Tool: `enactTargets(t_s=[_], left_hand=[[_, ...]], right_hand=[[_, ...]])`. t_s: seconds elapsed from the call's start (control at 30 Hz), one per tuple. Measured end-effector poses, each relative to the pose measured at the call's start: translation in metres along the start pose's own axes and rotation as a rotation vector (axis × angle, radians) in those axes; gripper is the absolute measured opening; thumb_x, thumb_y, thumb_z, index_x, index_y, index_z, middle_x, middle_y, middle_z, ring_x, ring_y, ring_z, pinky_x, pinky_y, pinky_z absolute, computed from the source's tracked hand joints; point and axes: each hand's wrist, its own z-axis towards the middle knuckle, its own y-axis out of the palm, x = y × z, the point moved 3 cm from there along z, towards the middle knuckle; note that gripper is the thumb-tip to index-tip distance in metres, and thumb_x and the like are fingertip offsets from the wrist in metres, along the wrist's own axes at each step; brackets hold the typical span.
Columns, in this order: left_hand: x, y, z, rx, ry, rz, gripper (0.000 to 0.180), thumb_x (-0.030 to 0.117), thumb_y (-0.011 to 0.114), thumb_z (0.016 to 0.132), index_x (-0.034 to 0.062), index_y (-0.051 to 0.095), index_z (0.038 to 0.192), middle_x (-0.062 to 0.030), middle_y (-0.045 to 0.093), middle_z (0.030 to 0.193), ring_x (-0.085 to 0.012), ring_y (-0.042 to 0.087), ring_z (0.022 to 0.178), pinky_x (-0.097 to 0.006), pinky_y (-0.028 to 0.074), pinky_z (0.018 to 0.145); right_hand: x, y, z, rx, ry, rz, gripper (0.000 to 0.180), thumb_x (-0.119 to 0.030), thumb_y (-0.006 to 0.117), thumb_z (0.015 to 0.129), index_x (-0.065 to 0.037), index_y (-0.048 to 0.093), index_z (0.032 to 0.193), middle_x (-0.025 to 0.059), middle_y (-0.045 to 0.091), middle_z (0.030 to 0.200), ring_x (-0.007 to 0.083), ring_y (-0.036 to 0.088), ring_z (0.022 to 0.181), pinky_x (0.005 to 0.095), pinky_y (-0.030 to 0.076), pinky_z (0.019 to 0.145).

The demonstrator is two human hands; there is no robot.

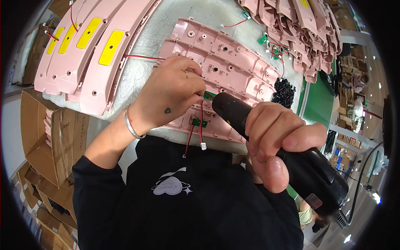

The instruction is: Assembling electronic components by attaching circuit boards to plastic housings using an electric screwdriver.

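Observation:
My right hand [277,143] grips a black electric screwdriver [291,158], its tip pointing at a small green circuit board [209,95] on a pink plastic shell [221,68]. My left hand [173,93] pinches that board between thumb and fingers, pressing it onto the shell. A ring and a silver bracelet show on this hand. Red wires [201,121] hang from the board to a white plug [203,146]. A second green board [199,123] lies on the shell's near edge.
Pink covers with yellow inserts [89,46] lie at the left. More pink shells with wired boards [291,25] are stacked at the back right, beside a heap of black screws [284,90]. Cardboard boxes [46,137] stand at the lower left.

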Motion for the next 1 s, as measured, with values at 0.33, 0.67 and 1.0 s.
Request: enactTargets(t_s=[0.33,0.67,1.0], left_hand=[[-0.002,0.001,0.0,-0.013,-0.037,-0.04,0.009,0.008,0.069,0.062,0.0057,0.063,0.069,-0.0079,0.061,0.082,-0.025,0.057,0.088,-0.036,0.045,0.076],[-0.008,-0.001,0.001,0.012,-0.067,-0.163,0.009,0.007,0.07,0.063,0.0065,0.064,0.069,-0.0056,0.063,0.073,-0.0238,0.059,0.085,-0.035,0.047,0.073],[0.008,-0.012,0.006,0.115,-0.003,-0.378,0.015,0.002,0.073,0.063,0.0062,0.066,0.076,-0.0016,0.067,0.076,-0.0233,0.06,0.087,-0.031,0.05,0.069]], right_hand=[[0.0,0.008,0.016,-0.207,0.067,-0.043,0.028,-0.003,0.063,0.074,-0.009,0.04,0.089,0.0005,0.051,0.061,0.0132,0.05,0.047,0.027,0.04,0.046],[-0.008,-0.005,0.01,0.058,-0.049,0.086,0.029,-0.013,0.064,0.076,-0.01,0.042,0.095,-0.0024,0.049,0.061,0.0092,0.044,0.046,0.0226,0.034,0.045],[-0.037,-0.01,0.012,0.146,-0.149,0.228,0.027,-0.011,0.066,0.069,-0.011,0.047,0.089,-0.0062,0.052,0.054,0.0037,0.047,0.044,0.0164,0.04,0.05]])
